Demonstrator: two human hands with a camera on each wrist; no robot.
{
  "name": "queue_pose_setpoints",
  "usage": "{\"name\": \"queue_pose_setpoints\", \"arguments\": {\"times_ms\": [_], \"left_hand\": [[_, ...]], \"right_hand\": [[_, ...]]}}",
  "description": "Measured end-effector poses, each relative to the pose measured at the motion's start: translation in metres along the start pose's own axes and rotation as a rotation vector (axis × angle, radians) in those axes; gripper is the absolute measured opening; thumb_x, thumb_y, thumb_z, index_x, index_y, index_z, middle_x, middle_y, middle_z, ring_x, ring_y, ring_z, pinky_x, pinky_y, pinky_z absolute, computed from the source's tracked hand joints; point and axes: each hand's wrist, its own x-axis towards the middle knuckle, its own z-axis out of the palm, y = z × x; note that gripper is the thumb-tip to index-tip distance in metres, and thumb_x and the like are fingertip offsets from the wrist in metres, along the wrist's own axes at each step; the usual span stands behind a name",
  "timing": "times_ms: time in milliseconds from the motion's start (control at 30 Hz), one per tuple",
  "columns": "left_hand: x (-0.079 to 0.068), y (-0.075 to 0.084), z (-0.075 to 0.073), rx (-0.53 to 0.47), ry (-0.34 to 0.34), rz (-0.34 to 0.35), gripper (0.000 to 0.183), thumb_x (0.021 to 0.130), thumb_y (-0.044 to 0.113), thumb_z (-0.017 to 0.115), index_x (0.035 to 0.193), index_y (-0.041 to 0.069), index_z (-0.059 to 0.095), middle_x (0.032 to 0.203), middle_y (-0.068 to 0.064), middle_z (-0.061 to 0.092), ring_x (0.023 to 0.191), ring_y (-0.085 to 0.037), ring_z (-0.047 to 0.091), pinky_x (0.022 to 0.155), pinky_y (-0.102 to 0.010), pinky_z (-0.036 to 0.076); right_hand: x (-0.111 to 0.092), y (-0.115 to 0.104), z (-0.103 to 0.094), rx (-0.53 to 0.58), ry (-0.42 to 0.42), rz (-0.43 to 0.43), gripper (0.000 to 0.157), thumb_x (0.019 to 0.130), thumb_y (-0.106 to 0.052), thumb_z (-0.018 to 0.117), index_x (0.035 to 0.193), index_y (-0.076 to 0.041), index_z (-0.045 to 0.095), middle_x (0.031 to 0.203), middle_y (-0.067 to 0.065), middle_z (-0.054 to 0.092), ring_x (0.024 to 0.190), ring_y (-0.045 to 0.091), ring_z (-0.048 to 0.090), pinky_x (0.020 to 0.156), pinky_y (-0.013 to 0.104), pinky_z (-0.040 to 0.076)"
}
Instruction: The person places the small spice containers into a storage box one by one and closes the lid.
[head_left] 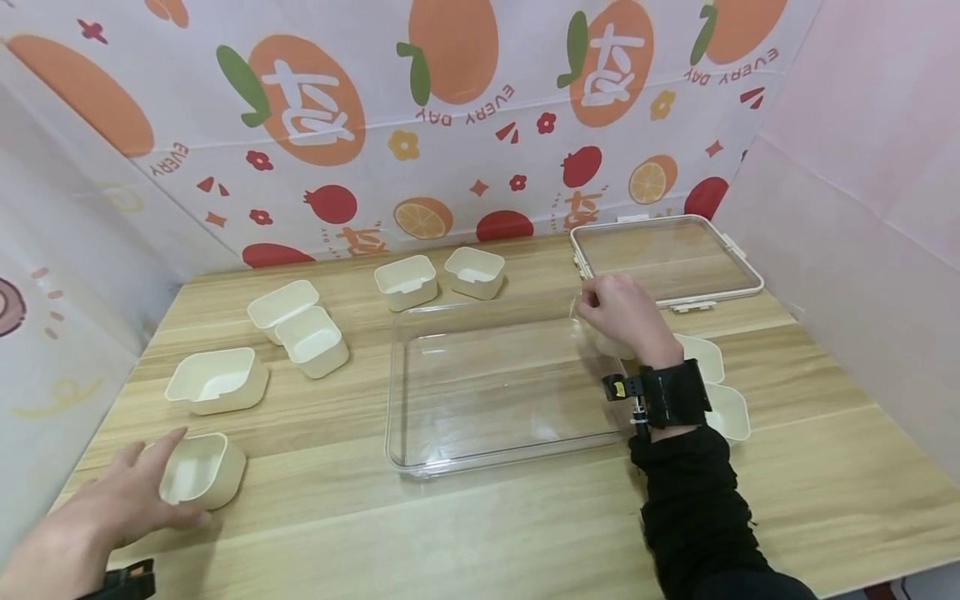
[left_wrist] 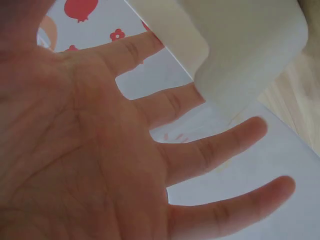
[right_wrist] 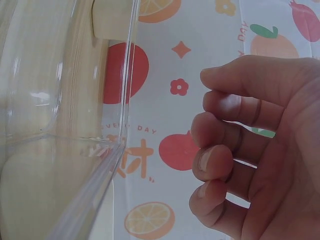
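1. The left hand [head_left: 131, 496] is spread wide, its fingers nearly straight beside a cream box [head_left: 217, 471] left of the clear bin [head_left: 487, 392]; the thumb and fingers reach about this box, though whether they touch it I cannot tell.
2. The right hand [head_left: 624, 312] is raised at the bin's far right corner, fingers loosely curled with nothing between them; the right wrist view shows it apart from the bin's rim.
3. Each wrist wears a black strap [head_left: 677, 393], and a black sleeve [head_left: 690, 500] covers the right forearm.
4. Left of the bin, beyond the box by the left hand, sit a wide cream box [head_left: 232, 379] and two adjoining cream boxes [head_left: 312, 342].
5. Just past the bin's far edge, two cream boxes [head_left: 406, 283] stand side by side.
6. Right of the bin are more cream boxes [head_left: 727, 414], partly hidden by the right arm.
7. A clear lid [head_left: 667, 258] with a pale clipped frame lies beyond the bin's far right corner, on the wood-grain surface [head_left: 480, 533].
8. Behind the bin hangs a fruit-print cloth [head_left: 461, 162], repeating "EVERY DAY", upside down in the head view, with white and orange stylised characters.
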Motion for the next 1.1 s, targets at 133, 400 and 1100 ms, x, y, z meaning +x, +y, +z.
{"name": "queue_pose_setpoints", "arguments": {"times_ms": [133, 400, 1100], "left_hand": [[0.003, -0.002, 0.000, 0.013, 0.028, 0.013, 0.110, 0.068, 0.050, 0.071, 0.136, -0.009, 0.007, 0.119, -0.047, 0.012, 0.096, -0.068, 0.024, 0.069, -0.074, 0.034], [0.007, 0.002, -0.006, 0.046, 0.052, 0.018, 0.102, 0.071, 0.059, 0.064, 0.135, -0.006, 0.017, 0.121, -0.043, 0.019, 0.098, -0.064, 0.024, 0.069, -0.077, 0.030], [0.007, 0.005, -0.008, 0.083, 0.128, 0.048, 0.089, 0.076, 0.055, 0.061, 0.130, -0.007, 0.027, 0.112, -0.041, 0.031, 0.091, -0.062, 0.031, 0.074, -0.070, 0.031]], "right_hand": [[0.000, 0.001, 0.000, 0.008, 0.002, 0.000, 0.016, 0.080, -0.008, 0.054, 0.065, -0.009, 0.057, 0.061, 0.003, 0.049, 0.056, 0.017, 0.042, 0.050, 0.029, 0.034], [-0.001, 0.004, 0.001, 0.009, 0.011, 0.005, 0.017, 0.081, -0.009, 0.054, 0.064, -0.010, 0.056, 0.059, 0.003, 0.047, 0.055, 0.017, 0.041, 0.049, 0.029, 0.032], [0.001, 0.002, -0.001, 0.005, -0.004, 0.039, 0.017, 0.081, -0.011, 0.055, 0.064, -0.010, 0.057, 0.061, 0.004, 0.050, 0.056, 0.018, 0.043, 0.050, 0.030, 0.034]]}}
